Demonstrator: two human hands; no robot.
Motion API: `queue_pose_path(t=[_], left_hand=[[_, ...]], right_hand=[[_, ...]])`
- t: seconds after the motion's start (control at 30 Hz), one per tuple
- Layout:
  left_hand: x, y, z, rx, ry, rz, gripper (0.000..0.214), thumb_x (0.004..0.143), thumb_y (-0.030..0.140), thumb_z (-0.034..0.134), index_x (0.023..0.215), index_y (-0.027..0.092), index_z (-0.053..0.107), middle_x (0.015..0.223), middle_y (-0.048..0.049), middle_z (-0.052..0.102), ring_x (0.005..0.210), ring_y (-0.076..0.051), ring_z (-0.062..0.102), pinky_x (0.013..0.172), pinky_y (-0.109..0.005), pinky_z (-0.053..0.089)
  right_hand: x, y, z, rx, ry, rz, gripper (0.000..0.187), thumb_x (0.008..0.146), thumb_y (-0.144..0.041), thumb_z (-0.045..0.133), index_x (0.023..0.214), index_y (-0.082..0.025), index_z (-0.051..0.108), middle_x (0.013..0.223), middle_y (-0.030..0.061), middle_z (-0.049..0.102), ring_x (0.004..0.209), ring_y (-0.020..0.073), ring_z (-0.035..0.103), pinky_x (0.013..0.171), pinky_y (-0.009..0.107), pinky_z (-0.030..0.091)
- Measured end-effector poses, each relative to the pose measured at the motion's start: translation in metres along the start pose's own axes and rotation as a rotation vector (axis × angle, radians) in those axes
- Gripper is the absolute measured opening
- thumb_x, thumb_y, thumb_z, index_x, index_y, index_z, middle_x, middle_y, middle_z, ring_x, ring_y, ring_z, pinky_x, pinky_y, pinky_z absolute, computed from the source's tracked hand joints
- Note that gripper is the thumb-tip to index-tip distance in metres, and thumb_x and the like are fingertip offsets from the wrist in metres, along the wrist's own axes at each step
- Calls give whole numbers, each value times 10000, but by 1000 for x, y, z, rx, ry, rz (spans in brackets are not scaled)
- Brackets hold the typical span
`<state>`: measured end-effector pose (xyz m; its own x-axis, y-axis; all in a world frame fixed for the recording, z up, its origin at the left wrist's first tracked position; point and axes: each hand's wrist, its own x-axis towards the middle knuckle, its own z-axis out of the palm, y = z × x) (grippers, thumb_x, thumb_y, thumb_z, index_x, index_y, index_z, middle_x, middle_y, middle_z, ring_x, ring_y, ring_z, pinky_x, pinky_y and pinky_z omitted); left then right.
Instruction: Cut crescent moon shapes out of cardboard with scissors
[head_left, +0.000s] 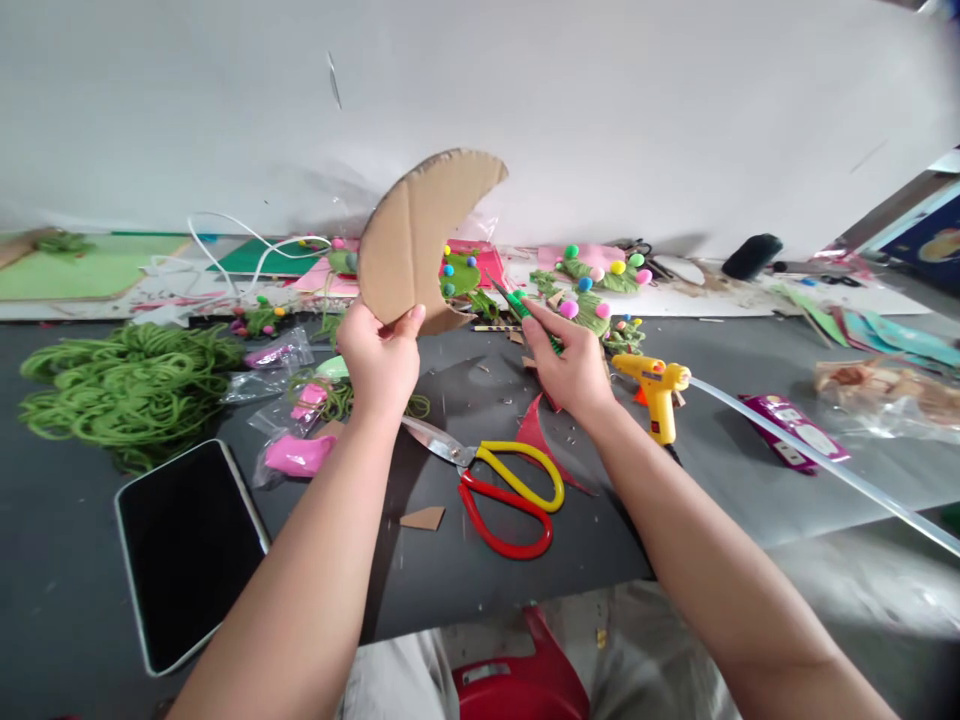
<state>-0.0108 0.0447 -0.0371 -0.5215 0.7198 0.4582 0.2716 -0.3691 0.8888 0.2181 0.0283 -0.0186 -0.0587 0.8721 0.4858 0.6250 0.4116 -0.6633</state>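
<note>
My left hand (379, 355) is closed on the lower end of a crescent moon cut from brown cardboard (405, 240), thumb in front. The crescent is raised above the table, its upper tip pointing right. In my right hand (570, 360) is a slim green pencil (517, 302), its dark point directed up and left toward the crescent but apart from it. Below and between my hands lie large scissors (469, 460) with one yellow and one red handle, blades partly spread. Near them are a small cardboard scrap (423, 518) and a red pointed scrap (536, 435).
Left of my arm are a green yarn heap (135, 385), a dark-screened tablet (191, 555) and bagged pink clay (296, 455). On the right stand a yellow glue gun (656, 390) with a long glue stick, and a purple packet (795, 432). Pompom-covered green pieces (592, 285) lie along the wall.
</note>
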Motion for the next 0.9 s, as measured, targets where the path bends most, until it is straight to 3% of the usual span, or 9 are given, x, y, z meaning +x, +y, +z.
queue_pose_path(t=[0.13, 0.3, 0.4, 0.57, 0.73, 0.8, 0.9], left_hand=[[-5, 4, 3, 10, -35, -3, 260, 766, 308, 810, 923, 180, 648, 944, -100, 765, 889, -248, 731, 834, -385, 608], [-6, 0, 4, 5, -23, -2, 269, 786, 340, 816, 938, 186, 657, 962, -105, 771, 875, -247, 732, 810, -380, 606], [-6, -3, 3, 13, -16, 4, 272, 795, 350, 813, 946, 186, 657, 954, -105, 770, 888, -253, 740, 811, -382, 606], [-4, -4, 3, 9, -15, -6, 280, 778, 323, 810, 951, 183, 640, 951, -97, 767, 882, -249, 744, 812, -384, 614], [3, 1, -3, -2, 43, -17, 286, 810, 342, 784, 994, 195, 621, 1023, -101, 771, 955, -256, 753, 814, -384, 635], [6, 1, -4, -30, 70, -38, 289, 809, 323, 773, 1017, 205, 612, 1065, -98, 771, 968, -254, 760, 813, -382, 640], [5, 1, -1, -65, 35, -54, 290, 769, 242, 790, 1004, 193, 629, 1054, -95, 776, 973, -244, 757, 882, -380, 624]], right_hand=[[-14, -22, 7, 240, -64, -62, 484, 1058, -428, 566, 1403, -139, 744, 1285, 94, 797, 1213, 300, 741, 1049, 403, 585], [-23, -29, 19, 248, -151, -21, 485, 1074, -413, 536, 1446, -158, 715, 1297, 81, 795, 1205, 298, 748, 1005, 389, 599], [-20, -21, 21, 84, -172, -28, 465, 1072, -386, 528, 1435, -175, 727, 1320, 101, 786, 1222, 308, 741, 1000, 377, 586], [-13, -17, 13, -296, -246, -12, 453, 1063, -357, 523, 1457, -243, 715, 1179, 101, 825, 1078, 318, 775, 879, 374, 590], [-2, -7, -1, -535, -269, 104, 424, 1051, -377, 537, 1407, -292, 751, 1124, 115, 830, 1010, 350, 783, 828, 419, 591], [2, -2, -5, -462, -214, 128, 438, 1052, -378, 534, 1425, -271, 739, 1184, 120, 821, 1072, 361, 775, 888, 452, 594], [5, 3, -5, -185, -95, 90, 464, 1055, -402, 540, 1442, -222, 723, 1308, 115, 787, 1214, 346, 734, 1004, 465, 575]])
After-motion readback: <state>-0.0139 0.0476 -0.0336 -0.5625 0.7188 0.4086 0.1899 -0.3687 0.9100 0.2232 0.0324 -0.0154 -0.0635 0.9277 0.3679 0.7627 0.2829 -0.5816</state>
